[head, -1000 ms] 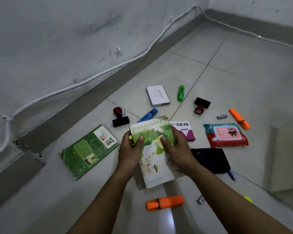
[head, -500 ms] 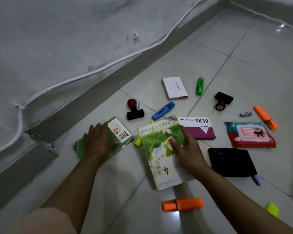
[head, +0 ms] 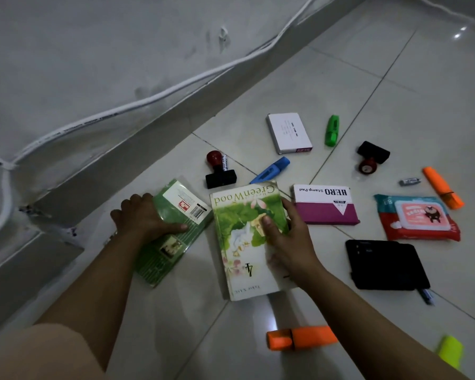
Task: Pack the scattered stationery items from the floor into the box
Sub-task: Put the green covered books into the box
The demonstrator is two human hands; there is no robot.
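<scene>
While most of the stationery lies scattered on the pale tiled floor (head: 340, 78), I have both hands on books. My left hand (head: 146, 219) grips the green paperback in clear plastic wrap (head: 173, 231), fingers curled over its far edge and thumb laid across the cover. My right hand (head: 285, 239) presses on the white-and-green "GreenWood" softcover book (head: 239, 242), thumb on the cover and fingers wrapped round its right edge. The two books lie just beside each other, near the skirting of the grey wall (head: 93, 64).

I judge this as an early gathering step: books being collected before packing. The box is not in view, so I cannot say where it stands.

Past the books lie a purple-and-white stamp pad carton (head: 324, 204), a blue highlighter (head: 270, 170), a black rubber stamp with a red knob (head: 220, 171) and an orange highlighter (head: 302, 338).

The next move, as I read it, calls for stacking one book on the other, lifting them flat, then finding the box.
</scene>
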